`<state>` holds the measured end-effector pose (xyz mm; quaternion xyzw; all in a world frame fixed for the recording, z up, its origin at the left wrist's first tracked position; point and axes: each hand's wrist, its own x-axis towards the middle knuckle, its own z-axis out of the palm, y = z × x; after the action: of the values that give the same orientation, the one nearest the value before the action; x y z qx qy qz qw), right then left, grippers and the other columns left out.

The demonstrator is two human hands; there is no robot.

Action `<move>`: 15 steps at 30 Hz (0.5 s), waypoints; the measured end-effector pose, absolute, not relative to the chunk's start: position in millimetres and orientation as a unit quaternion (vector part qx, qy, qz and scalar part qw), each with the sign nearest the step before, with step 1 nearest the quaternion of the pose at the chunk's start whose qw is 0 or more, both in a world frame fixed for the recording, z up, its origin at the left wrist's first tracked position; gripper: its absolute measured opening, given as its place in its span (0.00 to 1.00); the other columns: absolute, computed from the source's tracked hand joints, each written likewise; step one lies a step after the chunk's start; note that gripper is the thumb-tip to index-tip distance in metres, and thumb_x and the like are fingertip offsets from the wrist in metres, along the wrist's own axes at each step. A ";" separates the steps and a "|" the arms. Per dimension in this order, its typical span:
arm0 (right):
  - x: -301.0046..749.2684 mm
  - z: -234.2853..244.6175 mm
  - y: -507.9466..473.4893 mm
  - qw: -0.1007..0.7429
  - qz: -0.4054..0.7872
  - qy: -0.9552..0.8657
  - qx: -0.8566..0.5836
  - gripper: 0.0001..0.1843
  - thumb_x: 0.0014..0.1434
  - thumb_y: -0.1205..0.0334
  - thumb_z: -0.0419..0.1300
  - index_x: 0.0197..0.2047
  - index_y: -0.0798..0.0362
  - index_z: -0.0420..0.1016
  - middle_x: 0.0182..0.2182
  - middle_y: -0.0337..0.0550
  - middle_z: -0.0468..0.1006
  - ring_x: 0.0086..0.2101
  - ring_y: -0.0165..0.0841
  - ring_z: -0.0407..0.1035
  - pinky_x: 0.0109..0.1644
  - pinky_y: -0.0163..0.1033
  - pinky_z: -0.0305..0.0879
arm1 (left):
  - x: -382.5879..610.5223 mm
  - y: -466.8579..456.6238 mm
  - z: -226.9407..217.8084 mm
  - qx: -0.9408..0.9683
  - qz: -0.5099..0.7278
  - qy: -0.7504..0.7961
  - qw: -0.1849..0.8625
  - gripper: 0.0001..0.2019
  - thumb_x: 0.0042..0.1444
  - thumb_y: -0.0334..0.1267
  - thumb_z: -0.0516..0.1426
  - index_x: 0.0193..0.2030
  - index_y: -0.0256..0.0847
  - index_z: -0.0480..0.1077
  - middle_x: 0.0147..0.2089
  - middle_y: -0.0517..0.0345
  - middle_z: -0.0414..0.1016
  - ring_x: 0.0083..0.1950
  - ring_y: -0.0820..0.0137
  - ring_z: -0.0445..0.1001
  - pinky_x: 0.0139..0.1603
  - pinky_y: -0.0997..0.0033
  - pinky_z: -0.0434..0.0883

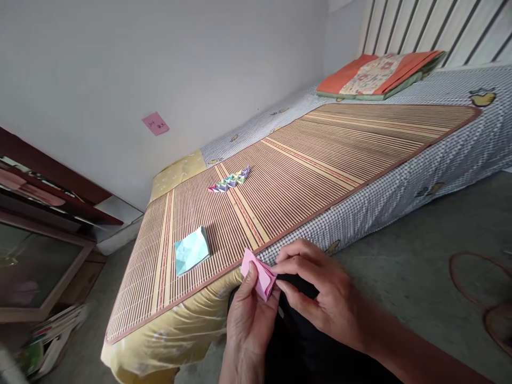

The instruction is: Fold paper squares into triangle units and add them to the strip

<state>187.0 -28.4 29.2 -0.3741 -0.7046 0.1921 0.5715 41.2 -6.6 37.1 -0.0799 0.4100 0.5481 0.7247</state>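
Note:
A folded pink paper [258, 273] is pinched between both my hands just off the near edge of the bed. My left hand [248, 314] grips it from below with thumb on top. My right hand [320, 290] pinches its right corner with fingertips. On the bamboo mat [320, 160] lies a pale blue-green creased paper [192, 250], to the left of my hands. Farther back on the mat sits a row of small folded coloured paper pieces [231, 180].
The bed [440, 170] has a checked sheet and a yellow cover at the near end. An orange and patterned pillow [380, 72] lies at its far end. A pink note [156, 124] sticks on the wall. Shelves and stacked books stand at left [40, 213]. A cable lies on the floor [480, 288].

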 end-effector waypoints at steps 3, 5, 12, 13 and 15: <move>185.0 28.5 -29.3 0.563 0.176 -0.707 -0.391 0.09 0.65 0.72 0.60 0.45 0.48 0.75 0.40 0.44 0.75 0.44 0.38 0.73 0.50 0.46 0.73 | 43.0 -6.4 38.8 -0.080 0.551 0.415 0.720 0.17 0.72 0.27 0.48 0.35 0.35 0.76 0.29 0.54 0.82 0.28 0.73 0.81 0.28 0.79 0.77; 183.7 27.4 -28.9 0.558 0.169 -0.706 -0.401 0.09 0.65 0.72 0.60 0.45 0.48 0.74 0.39 0.43 0.74 0.44 0.38 0.73 0.49 0.46 0.73 | 43.7 -7.2 38.7 -0.071 0.554 0.418 0.716 0.16 0.71 0.26 0.49 0.37 0.33 0.76 0.31 0.52 0.82 0.29 0.72 0.81 0.30 0.78 0.78; 180.5 24.3 -27.8 0.552 0.140 -0.708 -0.417 0.10 0.66 0.74 0.57 0.42 0.49 0.73 0.38 0.43 0.74 0.41 0.37 0.72 0.46 0.45 0.71 | 46.6 -13.4 34.6 -0.009 0.592 0.419 0.689 0.10 0.66 0.20 0.54 0.43 0.32 0.76 0.38 0.47 0.83 0.36 0.68 0.83 0.38 0.70 0.82; 180.2 24.5 -28.1 0.550 0.139 -0.709 -0.420 0.09 0.66 0.74 0.58 0.43 0.49 0.73 0.38 0.43 0.74 0.42 0.38 0.72 0.47 0.45 0.71 | 46.9 -14.4 34.1 0.001 0.598 0.416 0.685 0.10 0.65 0.20 0.54 0.45 0.32 0.76 0.39 0.47 0.83 0.36 0.68 0.83 0.39 0.70 0.82; 179.6 24.8 -28.7 0.549 0.137 -0.708 -0.423 0.08 0.66 0.73 0.59 0.43 0.49 0.72 0.39 0.43 0.74 0.42 0.38 0.72 0.47 0.46 0.70 | 46.8 -16.2 32.9 0.016 0.606 0.410 0.682 0.10 0.64 0.21 0.55 0.46 0.32 0.76 0.40 0.47 0.83 0.37 0.68 0.83 0.40 0.71 0.82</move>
<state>179.6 -28.7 24.8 -0.4227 -0.7079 0.1366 0.5492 46.8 -16.2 32.9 0.0159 0.4101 0.6058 0.6816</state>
